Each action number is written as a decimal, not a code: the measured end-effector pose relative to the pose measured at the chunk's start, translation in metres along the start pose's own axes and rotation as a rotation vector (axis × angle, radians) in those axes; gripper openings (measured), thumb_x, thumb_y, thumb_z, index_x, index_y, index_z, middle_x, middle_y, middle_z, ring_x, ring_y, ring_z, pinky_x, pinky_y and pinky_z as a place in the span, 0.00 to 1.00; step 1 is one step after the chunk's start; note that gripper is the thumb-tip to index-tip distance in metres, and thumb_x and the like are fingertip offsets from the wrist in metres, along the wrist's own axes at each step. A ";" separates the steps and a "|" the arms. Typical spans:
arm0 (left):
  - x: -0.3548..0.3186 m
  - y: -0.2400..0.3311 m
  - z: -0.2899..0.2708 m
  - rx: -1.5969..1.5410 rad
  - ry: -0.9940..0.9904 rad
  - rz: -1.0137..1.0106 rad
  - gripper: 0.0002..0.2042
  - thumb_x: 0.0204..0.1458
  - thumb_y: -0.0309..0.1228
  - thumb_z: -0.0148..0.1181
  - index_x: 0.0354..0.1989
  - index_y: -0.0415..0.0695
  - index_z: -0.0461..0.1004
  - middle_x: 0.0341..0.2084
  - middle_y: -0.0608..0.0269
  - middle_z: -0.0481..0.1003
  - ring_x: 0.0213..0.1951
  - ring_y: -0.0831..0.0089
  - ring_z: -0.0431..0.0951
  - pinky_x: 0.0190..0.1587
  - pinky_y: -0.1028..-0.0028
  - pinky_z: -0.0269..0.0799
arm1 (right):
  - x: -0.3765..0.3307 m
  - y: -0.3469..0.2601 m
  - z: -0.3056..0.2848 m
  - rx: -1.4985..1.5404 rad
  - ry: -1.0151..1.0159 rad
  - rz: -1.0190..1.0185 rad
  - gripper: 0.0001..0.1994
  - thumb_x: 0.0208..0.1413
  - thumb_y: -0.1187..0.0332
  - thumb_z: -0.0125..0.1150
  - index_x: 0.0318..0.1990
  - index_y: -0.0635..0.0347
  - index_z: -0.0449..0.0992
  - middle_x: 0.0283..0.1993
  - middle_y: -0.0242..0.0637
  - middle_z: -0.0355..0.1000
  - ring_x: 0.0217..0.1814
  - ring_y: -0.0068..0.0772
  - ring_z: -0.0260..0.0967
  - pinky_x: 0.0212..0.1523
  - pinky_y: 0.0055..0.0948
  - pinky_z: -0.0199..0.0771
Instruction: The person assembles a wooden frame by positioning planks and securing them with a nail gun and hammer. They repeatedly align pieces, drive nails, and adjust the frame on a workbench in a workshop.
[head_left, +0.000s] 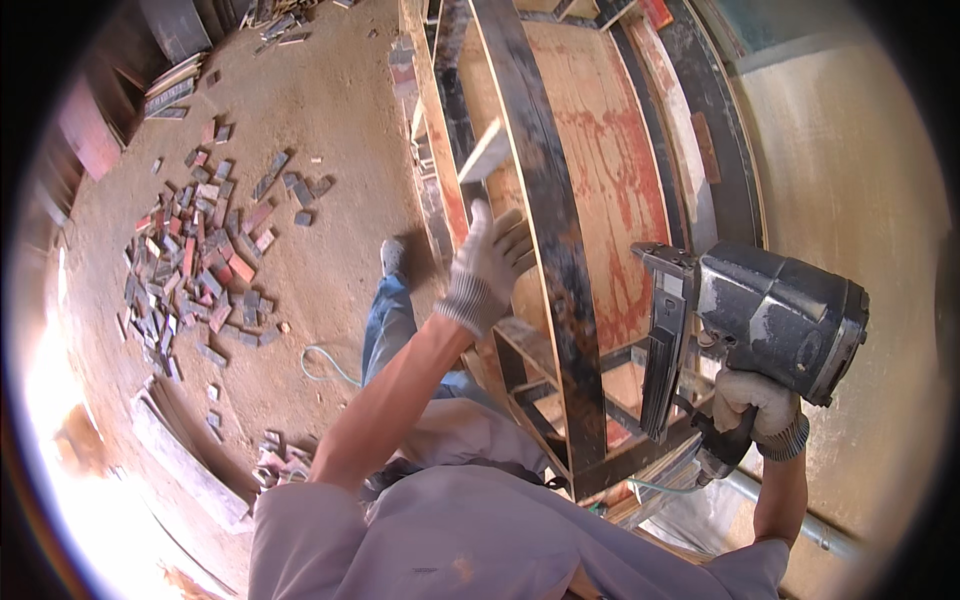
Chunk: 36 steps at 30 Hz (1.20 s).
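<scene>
My right hand (757, 405), in a pale knitted glove, grips the handle of a black pneumatic nail gun (780, 315). The gun is held over the right side of a wooden frame (560, 240), its nose pointing left. My left hand (490, 255), gloved too, is beside the frame's long dark plank. Its thumb and fingers are stretched apart, and nothing shows in its grasp. Just beyond the thumb is a short pale-edged wood piece (486, 152), slightly blurred; whether it touches the frame I cannot tell. Reddish stained board (610, 180) lies inside the frame.
Many small wood offcuts (200, 260) are heaped on the dirt floor at left. A curved plank (185, 450) lies nearer. Thin hose (330, 360) shows by my leg. A plain wall (840, 160) stands along the right, with a pipe (790, 515) low beside it.
</scene>
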<state>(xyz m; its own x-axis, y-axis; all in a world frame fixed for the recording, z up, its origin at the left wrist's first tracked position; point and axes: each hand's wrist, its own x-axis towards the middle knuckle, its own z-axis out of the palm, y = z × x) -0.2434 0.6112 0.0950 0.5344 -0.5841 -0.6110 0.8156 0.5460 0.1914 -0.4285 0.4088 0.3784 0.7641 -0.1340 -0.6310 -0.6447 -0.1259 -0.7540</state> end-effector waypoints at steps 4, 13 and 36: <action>0.061 0.055 0.043 -0.262 -0.395 -0.106 0.44 0.62 0.65 0.45 0.69 0.34 0.62 0.66 0.40 0.66 0.70 0.51 0.64 0.72 0.51 0.60 | 0.056 -0.051 0.007 -0.428 0.059 -0.171 0.18 0.57 0.75 0.51 0.16 0.55 0.55 0.15 0.37 0.61 0.13 0.28 0.58 0.19 0.27 0.63; 0.090 0.065 0.060 -0.437 -0.296 -0.212 0.28 0.57 0.49 0.66 0.57 0.39 0.74 0.50 0.52 0.79 0.51 0.56 0.80 0.53 0.53 0.79 | 0.165 -0.129 0.012 -0.255 -0.062 0.063 0.20 0.61 0.70 0.49 0.16 0.56 0.54 0.16 0.35 0.58 0.16 0.27 0.60 0.21 0.26 0.62; 0.092 0.066 0.064 -0.541 -0.384 -0.261 0.32 0.55 0.51 0.67 0.59 0.38 0.72 0.52 0.48 0.79 0.52 0.50 0.80 0.56 0.47 0.76 | 0.205 -0.143 -0.010 -0.140 -0.145 0.253 0.15 0.61 0.72 0.51 0.20 0.58 0.66 0.18 0.29 0.63 0.17 0.19 0.56 0.19 0.24 0.57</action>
<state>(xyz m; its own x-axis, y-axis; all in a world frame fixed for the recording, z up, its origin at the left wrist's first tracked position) -0.1256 0.5548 0.1007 0.4582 -0.8524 -0.2519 0.7562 0.5228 -0.3935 -0.1797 0.3894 0.3585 0.5680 -0.0379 -0.8222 -0.8035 -0.2420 -0.5439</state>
